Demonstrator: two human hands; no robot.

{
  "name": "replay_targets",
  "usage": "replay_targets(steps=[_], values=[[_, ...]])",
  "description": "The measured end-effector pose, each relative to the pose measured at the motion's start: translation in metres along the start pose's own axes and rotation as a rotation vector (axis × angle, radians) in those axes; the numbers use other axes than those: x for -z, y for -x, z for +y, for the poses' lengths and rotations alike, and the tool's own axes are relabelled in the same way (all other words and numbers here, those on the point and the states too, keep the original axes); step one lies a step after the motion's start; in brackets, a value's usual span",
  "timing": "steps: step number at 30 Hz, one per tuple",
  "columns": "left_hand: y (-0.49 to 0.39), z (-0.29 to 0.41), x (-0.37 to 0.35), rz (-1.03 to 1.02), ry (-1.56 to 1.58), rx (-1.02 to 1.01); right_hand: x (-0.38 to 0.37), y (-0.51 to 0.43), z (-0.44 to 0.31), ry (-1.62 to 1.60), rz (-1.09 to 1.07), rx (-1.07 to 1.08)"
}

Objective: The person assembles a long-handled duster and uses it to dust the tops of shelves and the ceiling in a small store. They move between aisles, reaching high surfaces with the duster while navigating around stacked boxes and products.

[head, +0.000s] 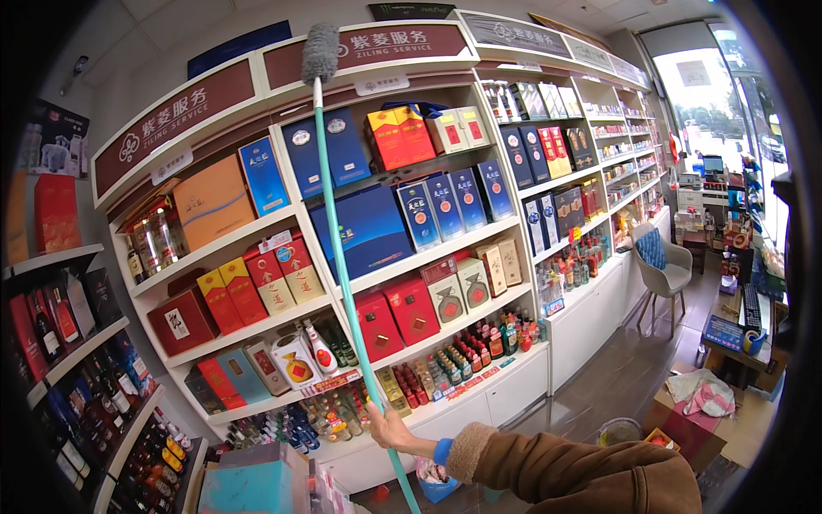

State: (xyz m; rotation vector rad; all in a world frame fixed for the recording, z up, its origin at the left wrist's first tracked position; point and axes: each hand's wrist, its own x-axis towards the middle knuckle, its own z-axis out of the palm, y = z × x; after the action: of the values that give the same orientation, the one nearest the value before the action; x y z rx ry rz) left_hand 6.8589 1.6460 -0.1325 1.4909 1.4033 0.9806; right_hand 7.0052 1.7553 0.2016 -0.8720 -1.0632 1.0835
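Note:
My right hand (388, 429), in a brown sleeve with a fleece cuff, is closed around the green pole (343, 276) of a long-handled duster. The pole rises steeply across the shelves, its lower end running out of the picture at the bottom. Its grey fluffy duster head (320, 54) is up at the brown sign panel (401, 44) above the shelving; whether it touches the panel I cannot tell. Behind the pole stand a large blue gift box (366, 228) and red boxes (408, 311) on white shelves (443, 250). My left hand is out of view.
Dark bottles crowd the left rack (96, 411), close to a turquoise carton (247, 478). Small bottles (449, 366) line the lowest shelf. To the right are a grey chair (664, 266), a desk with a keyboard (751, 308), cardboard boxes (681, 417) and a bucket (620, 432).

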Motion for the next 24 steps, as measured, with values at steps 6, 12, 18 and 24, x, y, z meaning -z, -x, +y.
replay_targets(steps=[6, 12, 18, 24], values=[[0.034, 0.029, 0.041, 0.017, 0.034, -0.014, -0.064, 0.031, 0.035, 0.042, -0.158, -0.098], [0.052, 0.042, 0.061, 0.019, 0.060, -0.011, -0.110, 0.058, 0.041, 0.040, -0.190, -0.131], [0.058, 0.053, 0.065, -0.008, 0.059, -0.027, -0.104, 0.072, 0.035, -0.037, -0.237, -0.160], [0.054, 0.069, 0.049, -0.085, 0.051, -0.067, -0.055, 0.085, 0.027, -0.138, -0.121, -0.163]])
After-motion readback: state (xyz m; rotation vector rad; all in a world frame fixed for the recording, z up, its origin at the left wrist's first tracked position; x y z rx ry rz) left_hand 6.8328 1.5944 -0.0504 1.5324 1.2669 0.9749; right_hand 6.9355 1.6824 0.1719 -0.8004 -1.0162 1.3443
